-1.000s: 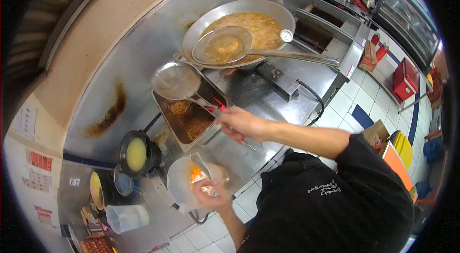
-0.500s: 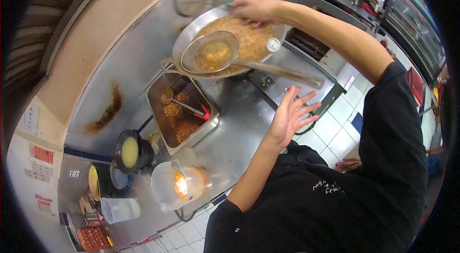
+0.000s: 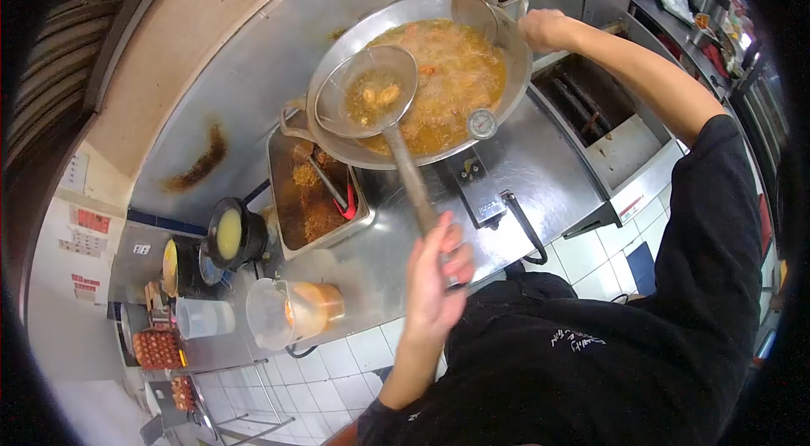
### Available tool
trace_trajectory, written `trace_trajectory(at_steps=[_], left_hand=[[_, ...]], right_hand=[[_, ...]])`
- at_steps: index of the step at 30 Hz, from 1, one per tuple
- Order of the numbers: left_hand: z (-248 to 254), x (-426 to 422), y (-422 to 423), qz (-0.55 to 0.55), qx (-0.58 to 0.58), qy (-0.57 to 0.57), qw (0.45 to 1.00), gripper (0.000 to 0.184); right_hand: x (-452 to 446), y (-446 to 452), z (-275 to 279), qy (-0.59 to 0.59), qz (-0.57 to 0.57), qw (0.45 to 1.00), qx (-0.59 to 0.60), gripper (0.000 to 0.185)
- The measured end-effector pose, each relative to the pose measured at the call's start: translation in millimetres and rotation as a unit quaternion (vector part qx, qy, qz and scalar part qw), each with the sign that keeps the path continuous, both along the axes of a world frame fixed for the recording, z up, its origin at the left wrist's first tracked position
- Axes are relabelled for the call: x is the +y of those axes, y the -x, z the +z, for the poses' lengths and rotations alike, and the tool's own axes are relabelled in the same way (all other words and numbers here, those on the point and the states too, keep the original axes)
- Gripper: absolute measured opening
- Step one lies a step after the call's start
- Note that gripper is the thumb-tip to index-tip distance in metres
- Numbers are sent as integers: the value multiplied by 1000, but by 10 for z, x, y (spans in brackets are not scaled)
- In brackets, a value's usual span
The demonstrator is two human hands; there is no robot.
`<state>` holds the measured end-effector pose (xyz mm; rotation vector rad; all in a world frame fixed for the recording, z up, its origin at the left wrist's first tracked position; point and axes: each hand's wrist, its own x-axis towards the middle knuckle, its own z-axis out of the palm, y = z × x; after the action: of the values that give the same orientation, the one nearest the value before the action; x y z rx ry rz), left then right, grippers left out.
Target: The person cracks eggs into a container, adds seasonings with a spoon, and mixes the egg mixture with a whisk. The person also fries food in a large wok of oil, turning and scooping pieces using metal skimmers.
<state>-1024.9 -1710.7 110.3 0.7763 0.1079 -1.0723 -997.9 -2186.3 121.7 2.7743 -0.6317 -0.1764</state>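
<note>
My left hand [image 3: 439,277] is closed round the long handle of a mesh strainer [image 3: 366,66]. The strainer's basket sits over the left side of a wide wok [image 3: 342,49], with a few golden fried pieces [image 3: 381,96] in it. At the wok's far right side, my right hand [image 3: 547,30] is closed on the handle of a smaller skimmer [image 3: 475,17], whose round head dips over the oil. Bubbling oil [image 3: 439,66] with browned pieces fills the wok. A dial thermometer [image 3: 482,124] is at the near rim.
Left of the wok stands a metal tray [image 3: 325,241] of crumbs with a red-handled ladle [image 3: 337,193]. Nearer are a plastic jug [image 3: 270,311], a pot of yellow liquid [image 3: 228,235] and a clear container [image 3: 205,317]. A fryer [image 3: 582,100] is at the right.
My left hand has gone from open to gripping the strainer handle, which has swung toward me. My right hand has moved right, carrying the skimmer from the back rim to the wok's right side.
</note>
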Motion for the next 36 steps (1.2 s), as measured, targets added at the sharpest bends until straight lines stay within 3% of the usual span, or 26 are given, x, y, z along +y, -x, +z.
trace_trajectory(at_steps=[2, 5, 11, 13, 16, 21, 24, 28, 30, 31, 33, 36], left_hand=[[45, 206, -188, 5, 7, 3, 1000, 23], [126, 438, -319, 9, 7, 6, 1000, 25], [444, 538, -404, 9, -53, -29, 998, 28], [542, 568, -449, 4, -66, -24, 998, 29], [689, 599, -503, -3, -83, -31, 996, 32], [772, 655, -561, -10, -88, -34, 995, 31], [803, 639, -559, -5, -98, -51, 994, 31], [831, 680, -566, -2, -97, -61, 993, 29], [831, 651, -564, -4, -99, -61, 993, 29], [836, 648, -565, -5, -101, -65, 993, 28], [846, 660, -557, -6, -108, -67, 992, 28], [862, 673, -556, -10, -117, -62, 991, 28]], right_hand=[[78, -45, 84, -287, -117, 946, 97, 16], [16, -189, 29, -364, -102, 921, 98, 15], [-44, -828, -474, -437, -129, 885, 98, 20], [112, -905, -514, -527, -119, 840, 61, 20], [168, -987, -488, -542, -92, 828, 115, 23], [372, -1092, -668, -576, -85, 806, 109, 25], [560, -1130, -590, -665, -100, 738, 58, 28], [423, -1225, -729, -669, -64, 737, 70, 30], [572, -1287, -857, -599, -59, 796, 59, 33], [551, -1297, -849, -599, -57, 797, 59, 33], [535, -1256, -792, -724, -70, 686, 11, 36], [501, -1149, -612, -749, -97, 654, -42, 36]])
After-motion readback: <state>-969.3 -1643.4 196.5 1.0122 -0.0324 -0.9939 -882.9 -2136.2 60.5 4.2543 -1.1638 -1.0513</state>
